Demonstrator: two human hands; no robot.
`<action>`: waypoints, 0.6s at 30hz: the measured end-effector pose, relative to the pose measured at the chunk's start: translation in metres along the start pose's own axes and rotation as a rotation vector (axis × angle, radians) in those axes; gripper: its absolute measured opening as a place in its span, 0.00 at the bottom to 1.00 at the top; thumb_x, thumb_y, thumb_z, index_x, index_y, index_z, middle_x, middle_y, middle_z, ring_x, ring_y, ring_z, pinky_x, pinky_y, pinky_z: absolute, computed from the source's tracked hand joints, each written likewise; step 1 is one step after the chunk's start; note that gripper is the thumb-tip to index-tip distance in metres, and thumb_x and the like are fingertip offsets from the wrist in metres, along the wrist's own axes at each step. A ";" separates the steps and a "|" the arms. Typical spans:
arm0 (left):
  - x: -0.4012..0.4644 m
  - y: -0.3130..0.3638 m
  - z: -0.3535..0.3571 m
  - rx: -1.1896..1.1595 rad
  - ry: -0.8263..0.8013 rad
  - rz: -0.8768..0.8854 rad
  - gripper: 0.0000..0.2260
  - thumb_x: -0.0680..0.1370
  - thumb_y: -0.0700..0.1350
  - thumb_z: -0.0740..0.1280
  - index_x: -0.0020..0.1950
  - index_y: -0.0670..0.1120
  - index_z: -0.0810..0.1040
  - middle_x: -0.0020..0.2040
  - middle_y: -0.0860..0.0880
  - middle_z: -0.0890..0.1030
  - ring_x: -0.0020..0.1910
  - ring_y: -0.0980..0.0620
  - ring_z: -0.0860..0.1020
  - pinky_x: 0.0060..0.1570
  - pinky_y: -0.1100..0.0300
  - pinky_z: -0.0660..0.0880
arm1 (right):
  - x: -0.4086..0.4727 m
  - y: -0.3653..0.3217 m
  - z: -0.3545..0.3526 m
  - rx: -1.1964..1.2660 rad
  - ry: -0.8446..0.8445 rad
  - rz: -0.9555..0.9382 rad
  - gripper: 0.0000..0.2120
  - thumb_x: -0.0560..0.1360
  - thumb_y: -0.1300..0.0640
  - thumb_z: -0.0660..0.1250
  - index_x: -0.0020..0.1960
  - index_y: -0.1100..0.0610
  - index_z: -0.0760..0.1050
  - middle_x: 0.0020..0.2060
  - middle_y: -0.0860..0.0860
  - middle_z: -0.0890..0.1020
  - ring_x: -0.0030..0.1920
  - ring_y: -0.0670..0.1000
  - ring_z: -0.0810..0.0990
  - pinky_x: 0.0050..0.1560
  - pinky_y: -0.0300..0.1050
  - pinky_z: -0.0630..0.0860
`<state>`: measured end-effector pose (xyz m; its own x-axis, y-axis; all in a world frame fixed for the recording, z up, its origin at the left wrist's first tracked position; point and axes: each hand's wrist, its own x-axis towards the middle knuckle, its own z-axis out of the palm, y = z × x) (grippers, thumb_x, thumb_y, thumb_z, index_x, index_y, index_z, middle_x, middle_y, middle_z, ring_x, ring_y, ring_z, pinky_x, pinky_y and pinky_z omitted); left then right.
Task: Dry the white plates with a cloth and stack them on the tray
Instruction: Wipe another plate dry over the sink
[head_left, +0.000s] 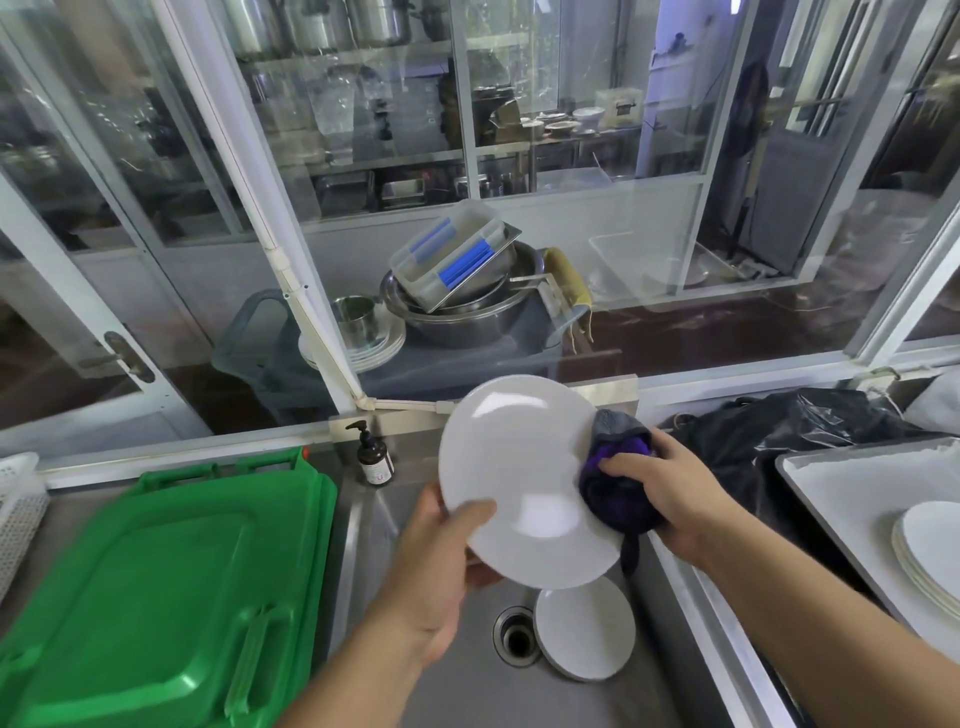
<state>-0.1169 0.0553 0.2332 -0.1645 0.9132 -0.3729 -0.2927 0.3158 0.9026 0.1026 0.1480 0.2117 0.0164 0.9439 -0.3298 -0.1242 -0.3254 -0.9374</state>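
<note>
Standing over the steel sink (457, 691), a person holds a white plate (524, 478) tilted above the basin, its face turned toward the viewer. The left hand (441, 566) grips the plate's lower left rim, thumb curled over the front face and fingers behind. The right hand (670, 493) clutches a bunched dark purple cloth (618, 483) and presses it against the plate's right edge, so the plate lies between the two hands, touched by both.

Below the held plate, a second white plate (584, 631) lies in the sink bottom, just beside the drain (517, 636).

To the right, on the worktop, a pale tray (831, 467) carries a stack of white plates (930, 556) at the frame's edge, well apart from the hands. A black plastic bag (789, 426) lies behind the tray.

To the left of the sink, green plastic lids (171, 587) lie stacked on the worktop, with a white perforated basket (18, 514) at the far left edge. A brown pump bottle (375, 457) stands upright at the sink's back corner.

Beyond the glass partition (571, 104), steel bowls (457, 306) and a clear container with blue clips (452, 254) are piled together.
</note>
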 end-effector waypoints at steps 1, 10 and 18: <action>0.005 0.007 -0.004 0.044 -0.005 -0.020 0.12 0.82 0.42 0.66 0.65 0.51 0.78 0.57 0.44 0.86 0.52 0.43 0.83 0.43 0.50 0.80 | -0.001 -0.004 -0.002 -0.053 -0.013 -0.030 0.17 0.71 0.68 0.76 0.56 0.55 0.83 0.49 0.59 0.87 0.51 0.63 0.86 0.58 0.64 0.83; 0.026 0.045 -0.015 0.465 -0.134 0.013 0.12 0.82 0.48 0.69 0.59 0.41 0.82 0.51 0.42 0.88 0.52 0.43 0.86 0.57 0.48 0.80 | -0.009 -0.042 -0.006 -0.286 -0.123 -0.196 0.19 0.70 0.67 0.77 0.54 0.47 0.82 0.45 0.51 0.87 0.45 0.55 0.87 0.49 0.51 0.86; 0.052 -0.004 -0.014 0.375 0.146 0.218 0.31 0.67 0.74 0.71 0.56 0.51 0.84 0.52 0.51 0.88 0.55 0.44 0.85 0.59 0.36 0.79 | -0.007 -0.015 0.001 -0.029 0.009 -0.058 0.16 0.71 0.61 0.79 0.54 0.48 0.80 0.51 0.54 0.86 0.52 0.58 0.85 0.57 0.61 0.84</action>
<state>-0.1374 0.0975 0.2071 -0.3235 0.9312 -0.1678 0.1202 0.2163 0.9689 0.1037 0.1462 0.2280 0.0315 0.9609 -0.2752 -0.0944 -0.2713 -0.9579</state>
